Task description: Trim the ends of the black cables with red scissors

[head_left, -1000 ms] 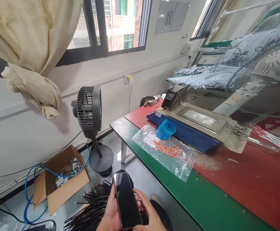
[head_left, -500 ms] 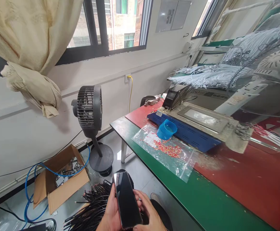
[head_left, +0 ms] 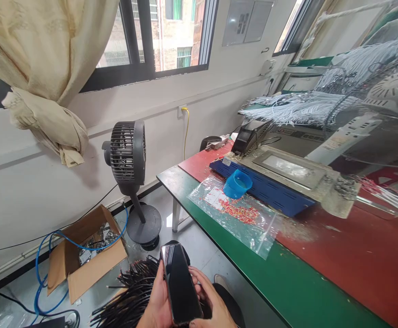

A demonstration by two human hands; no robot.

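Observation:
A black smartphone (head_left: 181, 287) with a dark screen is held low in front of me, tilted slightly to the left. My left hand (head_left: 158, 298) wraps its left edge, the thumb lying along the side. On the other side, my right hand (head_left: 211, 298) closes round the lower right edge, fingers curled against it. Beneath and left of the phone lies a thick bundle of black cables (head_left: 127, 296). Part of the phone's back and some fingertips are hidden.
A green and red table (head_left: 247, 269) stands at right, bearing a clear plastic bag (head_left: 267, 234) with small red and yellow pieces, a blue cup (head_left: 237, 184) and a blue-sided machine (head_left: 263, 187). On the floor are a grey fan (head_left: 127, 155) and an open cardboard box (head_left: 96, 269).

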